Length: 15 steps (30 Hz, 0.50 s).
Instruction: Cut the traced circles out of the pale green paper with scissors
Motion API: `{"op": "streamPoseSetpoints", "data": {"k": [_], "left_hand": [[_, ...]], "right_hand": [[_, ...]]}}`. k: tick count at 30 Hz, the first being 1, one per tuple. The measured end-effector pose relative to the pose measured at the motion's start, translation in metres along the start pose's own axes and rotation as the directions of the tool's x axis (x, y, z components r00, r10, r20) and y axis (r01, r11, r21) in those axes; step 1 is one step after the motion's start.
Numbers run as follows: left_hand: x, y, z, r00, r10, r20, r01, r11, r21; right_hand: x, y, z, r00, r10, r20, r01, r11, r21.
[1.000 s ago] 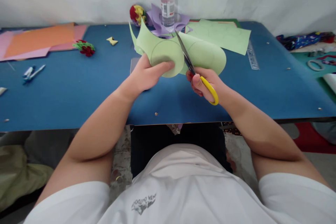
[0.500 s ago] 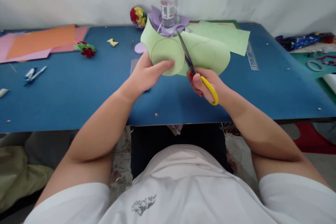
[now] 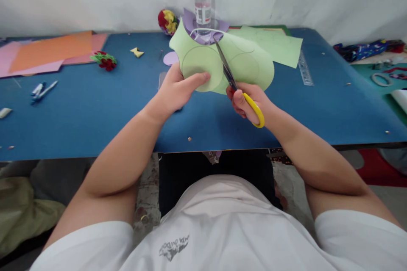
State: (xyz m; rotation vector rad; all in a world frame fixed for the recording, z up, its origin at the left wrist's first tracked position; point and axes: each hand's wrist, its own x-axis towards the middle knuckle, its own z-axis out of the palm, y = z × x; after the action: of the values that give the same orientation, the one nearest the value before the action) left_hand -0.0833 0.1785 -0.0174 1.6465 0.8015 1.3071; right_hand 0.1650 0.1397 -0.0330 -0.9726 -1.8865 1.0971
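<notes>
My left hand (image 3: 178,91) pinches a light green paper sheet (image 3: 203,61) held up over the blue table (image 3: 95,106), thumb on top of a drawn circle. My right hand (image 3: 249,101) grips yellow-handled scissors (image 3: 237,87), whose blades are in the paper beside that circle. A second pencilled circle shows on the sheet to the right of the blades.
A clear plastic bottle (image 3: 202,0) stands at the back on purple paper scraps (image 3: 190,21), next to a red and yellow paper ball (image 3: 167,21). More green sheets (image 3: 276,44) and a ruler (image 3: 304,67) lie right. Orange and pink sheets (image 3: 47,51), a paper flower (image 3: 104,59) and pens (image 3: 43,89) lie left.
The green sheet has turned in my left hand, its left corner swinging up and toward the bottle. The scissors stay in nearly the same place in the cut.
</notes>
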Motion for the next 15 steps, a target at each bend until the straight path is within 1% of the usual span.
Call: {"op": "streamPoseSetpoints", "data": {"k": [3, 8, 15], "left_hand": [[0.0009, 0.0013, 0.0006, 1.000, 0.009, -0.011, -0.009, 1.000, 0.003], [-0.0002, 0.0076, 0.0023, 0.999, -0.021, -0.044, 0.021, 1.000, -0.002], [-0.0004, 0.0074, 0.0027, 0.999, -0.013, -0.033, 0.013, 1.000, -0.010]], "right_hand": [[0.0004, 0.0001, -0.0002, 1.000, -0.008, -0.001, 0.008, 1.000, -0.001], [0.0010, -0.0007, 0.0000, 1.000, 0.016, -0.008, -0.016, 1.000, -0.003], [0.0006, -0.0048, 0.0001, 1.000, 0.004, -0.015, -0.004, 1.000, 0.009]]}}
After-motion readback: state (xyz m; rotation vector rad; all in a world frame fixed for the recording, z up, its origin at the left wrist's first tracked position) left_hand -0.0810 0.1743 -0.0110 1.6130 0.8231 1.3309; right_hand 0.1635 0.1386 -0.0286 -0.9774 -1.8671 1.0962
